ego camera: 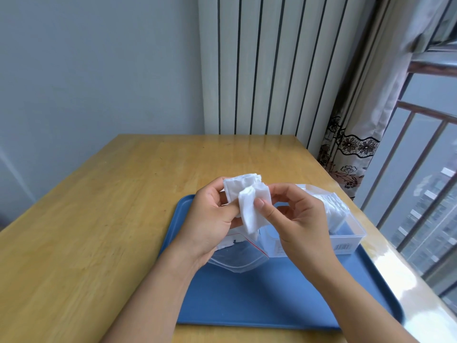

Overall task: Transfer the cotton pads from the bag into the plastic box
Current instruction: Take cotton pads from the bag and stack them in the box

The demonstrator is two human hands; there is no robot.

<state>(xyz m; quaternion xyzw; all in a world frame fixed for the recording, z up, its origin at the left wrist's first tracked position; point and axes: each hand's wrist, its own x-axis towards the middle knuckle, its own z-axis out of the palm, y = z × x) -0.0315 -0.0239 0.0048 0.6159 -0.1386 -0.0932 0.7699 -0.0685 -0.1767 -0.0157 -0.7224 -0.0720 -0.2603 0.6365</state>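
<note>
While some white cotton pads [334, 206] are already lying in the clear plastic box [351, 233] right of the hands, another white stack [243, 194] is being pinched by both the left hand [212, 219] and right hand [291, 219].

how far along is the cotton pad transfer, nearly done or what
Partly done. A row of cotton pads already stands in the plastic box on the blue tray. In hand: the left hand and right hand both grip a small stack of pads above the tray. Left: placing that stack; the bag looks nearly empty, though hands hide part of it.
</note>
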